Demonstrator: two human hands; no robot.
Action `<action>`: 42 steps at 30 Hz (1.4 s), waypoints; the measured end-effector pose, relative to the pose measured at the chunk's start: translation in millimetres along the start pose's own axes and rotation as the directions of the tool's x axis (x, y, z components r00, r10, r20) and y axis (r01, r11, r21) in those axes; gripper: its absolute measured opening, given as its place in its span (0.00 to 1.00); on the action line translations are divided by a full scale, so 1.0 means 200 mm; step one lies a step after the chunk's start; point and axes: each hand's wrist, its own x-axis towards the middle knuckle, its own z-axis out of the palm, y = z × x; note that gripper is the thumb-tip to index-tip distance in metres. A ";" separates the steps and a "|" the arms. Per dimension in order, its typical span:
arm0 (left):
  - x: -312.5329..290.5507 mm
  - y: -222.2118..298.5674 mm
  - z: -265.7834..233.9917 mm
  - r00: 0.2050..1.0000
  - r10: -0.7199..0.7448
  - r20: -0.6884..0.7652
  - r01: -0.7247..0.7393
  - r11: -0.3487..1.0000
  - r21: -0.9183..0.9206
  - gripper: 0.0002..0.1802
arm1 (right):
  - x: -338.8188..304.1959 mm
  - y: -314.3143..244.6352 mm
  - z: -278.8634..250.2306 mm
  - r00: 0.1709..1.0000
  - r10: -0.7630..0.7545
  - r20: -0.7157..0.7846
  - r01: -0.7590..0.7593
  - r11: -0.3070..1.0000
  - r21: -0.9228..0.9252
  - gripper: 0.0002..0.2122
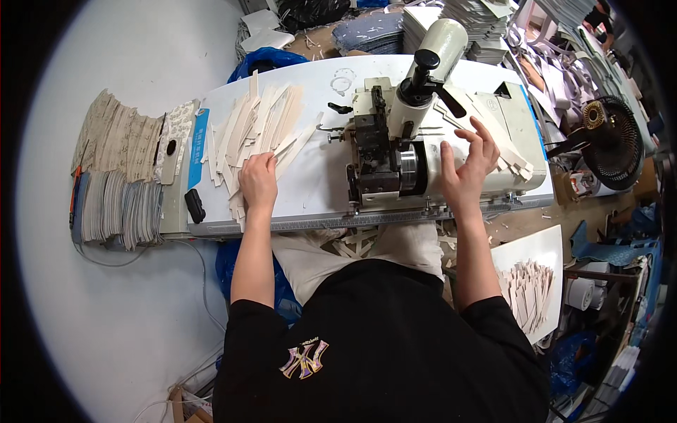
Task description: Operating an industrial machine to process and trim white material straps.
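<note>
On the left of the white worktable point(317, 77), my left hand point(259, 182) rests at the near edge of a loose pile of pale flat strips point(264, 116). Its fingers are bent together around a pale strip point(300, 149), though the fingertips are partly hidden. My right hand point(470, 166) hovers over the bed of a cream skiving machine point(441, 60), with fingers spread and nothing in them. To the left of that hand are the machine's shiny round knife point(409, 169) and dark feed parts point(370, 144). More strips point(518, 166) lie on the machine bed beyond my right hand.
Stacked patterned and grey pieces point(120, 204) stand at the table's left end, near a small black object point(195, 206). A black fan point(613, 141) is at the right. A white board point(550, 247) with several short strips stands lower right. Stacked sheets point(367, 34) lie behind the table.
</note>
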 end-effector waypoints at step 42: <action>-0.10 0.16 0.03 0.987 0.037 0.154 -0.035 0.999 -0.015 0.21 | 0.05 0.57 -0.28 0.803 0.508 -0.313 -0.585 0.771 -0.250 0.20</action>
